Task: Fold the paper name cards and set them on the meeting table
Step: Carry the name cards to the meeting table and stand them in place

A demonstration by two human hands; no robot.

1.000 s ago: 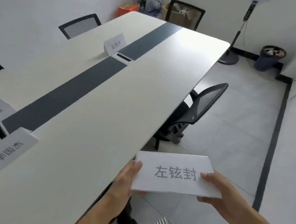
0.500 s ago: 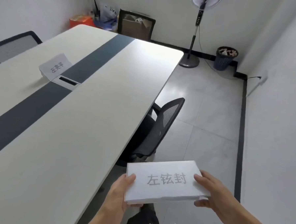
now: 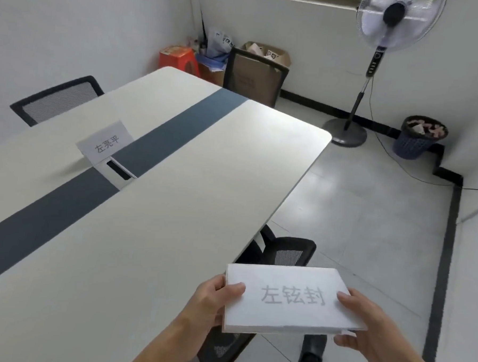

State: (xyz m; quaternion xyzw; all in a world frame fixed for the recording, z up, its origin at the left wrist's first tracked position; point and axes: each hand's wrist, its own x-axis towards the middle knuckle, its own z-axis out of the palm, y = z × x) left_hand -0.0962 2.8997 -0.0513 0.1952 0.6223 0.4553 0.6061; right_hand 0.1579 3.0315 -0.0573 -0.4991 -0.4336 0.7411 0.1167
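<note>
Head cam: you're holding one flat, folded white paper card [image 3: 289,299] by its short ends over the floor [image 3: 368,229], just right of the table's long edge, left hand [image 3: 215,298] with its thumb on top, right hand [image 3: 368,328] pinching the other end. The smooth pale table [image 3: 159,246], with a dark strip [image 3: 65,199] and a rounded corner, stretches ahead-left of your left hand, where a second card [image 3: 107,142] stands tented. So two cards, three mesh chairs [image 3: 289,252].
</note>
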